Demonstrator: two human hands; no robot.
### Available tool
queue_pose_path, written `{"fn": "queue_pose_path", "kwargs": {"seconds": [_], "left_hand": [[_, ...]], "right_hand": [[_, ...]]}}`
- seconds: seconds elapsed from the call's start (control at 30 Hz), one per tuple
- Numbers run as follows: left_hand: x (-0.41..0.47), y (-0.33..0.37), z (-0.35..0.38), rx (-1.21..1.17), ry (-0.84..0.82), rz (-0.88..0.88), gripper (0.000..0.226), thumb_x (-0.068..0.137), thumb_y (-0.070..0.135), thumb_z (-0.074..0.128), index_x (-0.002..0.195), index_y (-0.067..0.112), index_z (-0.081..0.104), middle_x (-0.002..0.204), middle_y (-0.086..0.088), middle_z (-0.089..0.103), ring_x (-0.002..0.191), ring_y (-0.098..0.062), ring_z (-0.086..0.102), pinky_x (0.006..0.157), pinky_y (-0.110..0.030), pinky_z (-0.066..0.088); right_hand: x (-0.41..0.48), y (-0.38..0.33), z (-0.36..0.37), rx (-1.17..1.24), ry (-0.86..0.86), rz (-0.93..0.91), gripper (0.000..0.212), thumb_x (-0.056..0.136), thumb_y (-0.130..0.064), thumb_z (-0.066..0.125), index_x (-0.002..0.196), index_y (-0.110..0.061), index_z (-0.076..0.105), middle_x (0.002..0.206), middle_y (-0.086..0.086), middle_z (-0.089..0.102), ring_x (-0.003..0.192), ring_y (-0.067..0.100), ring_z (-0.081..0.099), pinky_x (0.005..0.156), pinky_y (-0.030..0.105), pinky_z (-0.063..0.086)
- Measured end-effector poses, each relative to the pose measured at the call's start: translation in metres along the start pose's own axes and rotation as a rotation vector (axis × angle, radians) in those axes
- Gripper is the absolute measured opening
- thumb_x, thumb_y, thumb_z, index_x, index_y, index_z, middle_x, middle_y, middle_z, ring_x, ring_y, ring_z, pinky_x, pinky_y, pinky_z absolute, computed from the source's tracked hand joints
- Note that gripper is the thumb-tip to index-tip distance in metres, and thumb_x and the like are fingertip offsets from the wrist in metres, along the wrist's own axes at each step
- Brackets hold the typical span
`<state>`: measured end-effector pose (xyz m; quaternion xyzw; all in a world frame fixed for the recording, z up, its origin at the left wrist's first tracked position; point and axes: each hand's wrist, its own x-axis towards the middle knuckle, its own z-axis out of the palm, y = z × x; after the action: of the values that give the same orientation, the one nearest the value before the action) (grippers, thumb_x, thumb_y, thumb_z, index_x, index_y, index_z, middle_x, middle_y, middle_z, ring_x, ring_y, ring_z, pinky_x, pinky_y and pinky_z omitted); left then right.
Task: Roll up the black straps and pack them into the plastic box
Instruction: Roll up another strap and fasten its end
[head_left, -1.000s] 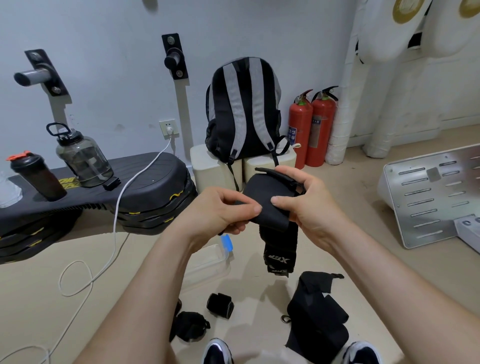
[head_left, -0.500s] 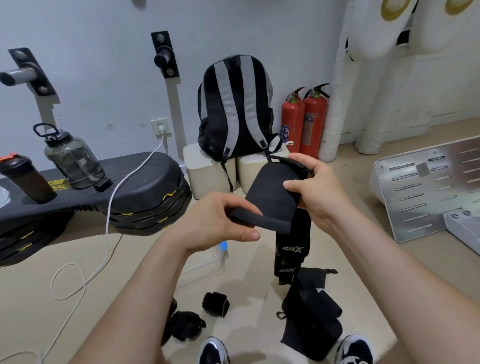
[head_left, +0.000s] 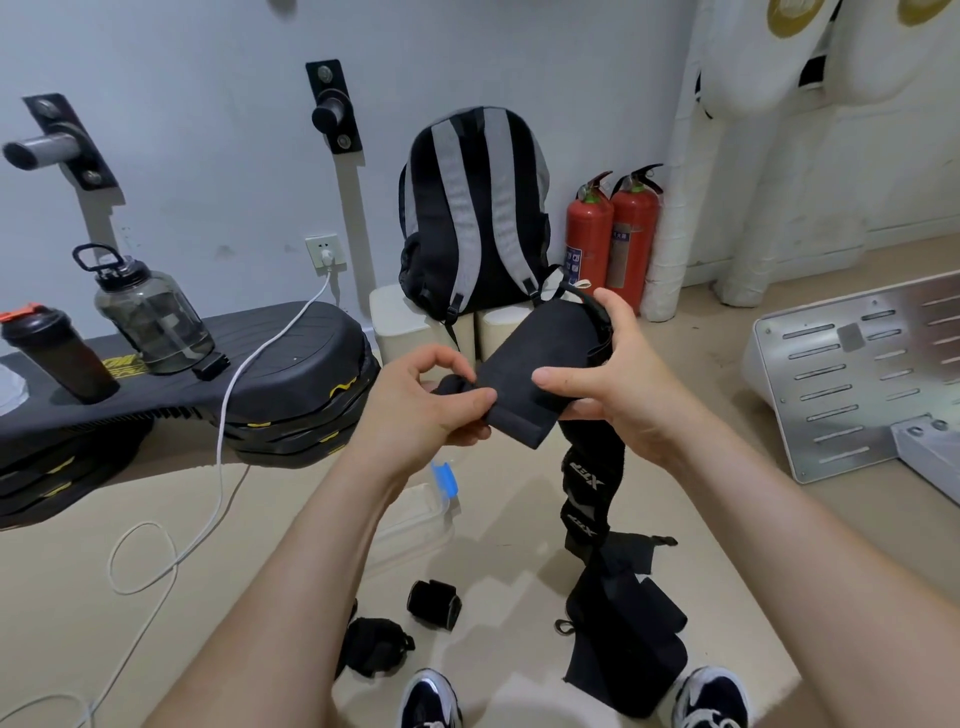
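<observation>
I hold a wide black strap in the air in front of me. My left hand pinches its folded near end, and my right hand grips the far side with the thumb on top. The strap's tail with white lettering hangs down to the floor. A clear plastic box with a blue clip lies on the floor beneath my left forearm, partly hidden. A rolled black strap and a crumpled one lie near my feet, and a loose black strap pile sits to the right.
A striped backpack stands on white blocks by the wall, next to two red fire extinguishers. Black weight plates with two bottles and a white cable fill the left. A metal panel lies right. My shoes are at the bottom.
The strap has been spread out flatter between my hands. My left hand has shifted along its near end and folded it over, while the hanging tail dropped lower toward the floor.
</observation>
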<state>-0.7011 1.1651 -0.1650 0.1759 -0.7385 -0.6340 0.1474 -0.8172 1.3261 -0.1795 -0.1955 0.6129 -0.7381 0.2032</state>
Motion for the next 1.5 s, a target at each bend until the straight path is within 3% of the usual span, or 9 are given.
{"fn": "queue_pose_path", "kwargs": {"seconds": [0.17,0.27,0.33,0.47,0.67,0.77,1.0,1.17,1.5], "left_hand": [[0.002,-0.002,0.002,0.043,0.088,0.046,0.033,0.082,0.001,0.074,0.102,0.023,0.059,0.070,-0.006,0.061,0.053,-0.017,0.060,0.058,-0.030,0.054],[0.004,-0.006,0.004,0.044,0.108,0.017,0.046,0.083,0.005,0.073,0.115,0.032,0.056,0.072,-0.003,0.057,0.052,-0.014,0.056,0.058,-0.028,0.052],[0.006,-0.008,0.004,0.049,0.126,0.031,0.041,0.083,0.007,0.072,0.111,0.033,0.057,0.067,-0.001,0.055,0.054,-0.015,0.052,0.056,-0.028,0.048],[0.007,-0.006,0.006,0.000,0.146,0.046,0.017,0.081,0.001,0.071,0.086,0.014,0.062,0.061,-0.004,0.051,0.050,-0.018,0.045,0.050,-0.027,0.039],[0.007,-0.004,-0.004,-0.150,0.044,0.002,0.026,0.087,0.003,0.070,0.071,0.014,0.052,0.051,0.000,0.049,0.042,-0.016,0.042,0.044,-0.022,0.035],[0.006,-0.002,-0.008,-0.234,-0.016,0.014,0.031,0.080,0.018,0.079,0.069,0.015,0.051,0.049,0.000,0.048,0.043,-0.014,0.042,0.043,-0.021,0.035],[0.001,0.004,-0.018,-0.158,-0.162,0.018,0.039,0.063,0.021,0.090,0.074,0.010,0.054,0.054,-0.007,0.058,0.046,-0.018,0.056,0.045,-0.021,0.044],[-0.004,0.010,-0.026,-0.016,-0.272,0.017,0.029,0.058,0.012,0.082,0.078,0.011,0.062,0.069,-0.015,0.069,0.062,-0.026,0.070,0.056,-0.025,0.055],[-0.006,0.012,-0.029,0.072,-0.284,0.039,0.018,0.060,0.013,0.081,0.077,0.012,0.075,0.069,-0.013,0.070,0.062,-0.024,0.070,0.059,-0.026,0.057]], "right_hand": [[0.001,0.010,0.012,-0.175,0.106,-0.118,0.119,0.057,-0.026,0.088,0.151,-0.044,0.017,0.144,-0.012,0.031,0.131,0.016,0.044,0.090,0.041,0.057],[0.002,0.010,0.016,0.034,0.106,-0.092,0.108,0.067,-0.018,0.085,0.152,-0.039,0.022,0.149,-0.006,0.034,0.125,0.015,0.053,0.078,0.034,0.060],[0.001,0.009,0.017,0.105,0.046,-0.035,0.109,0.070,-0.013,0.086,0.153,-0.038,0.020,0.152,-0.005,0.032,0.124,0.017,0.055,0.073,0.035,0.061],[-0.006,0.014,0.026,-0.115,-0.075,0.005,0.128,0.047,-0.029,0.093,0.148,-0.051,0.019,0.150,-0.012,0.026,0.132,0.024,0.046,0.074,0.043,0.062],[-0.009,0.006,0.027,0.103,-0.073,0.057,0.103,0.072,0.008,0.081,0.148,-0.038,0.029,0.141,0.000,0.044,0.117,0.021,0.060,0.070,0.034,0.060],[-0.013,0.004,0.031,0.229,-0.161,0.127,0.073,0.069,0.003,0.078,0.125,-0.034,0.049,0.124,0.003,0.060,0.096,0.019,0.071,0.068,0.033,0.058],[-0.015,0.002,0.032,0.487,-0.175,0.244,0.049,0.083,0.006,0.064,0.128,-0.010,0.054,0.113,0.013,0.066,0.086,0.022,0.071,0.064,0.030,0.058],[-0.015,0.002,0.029,0.402,-0.107,0.208,0.068,0.081,0.020,0.055,0.139,-0.015,0.048,0.128,0.020,0.062,0.105,0.032,0.067,0.071,0.039,0.061],[-0.022,-0.003,0.030,0.223,-0.155,0.189,0.085,0.077,0.024,0.061,0.144,-0.025,0.043,0.121,0.011,0.061,0.089,0.021,0.073,0.068,0.034,0.059]]}}
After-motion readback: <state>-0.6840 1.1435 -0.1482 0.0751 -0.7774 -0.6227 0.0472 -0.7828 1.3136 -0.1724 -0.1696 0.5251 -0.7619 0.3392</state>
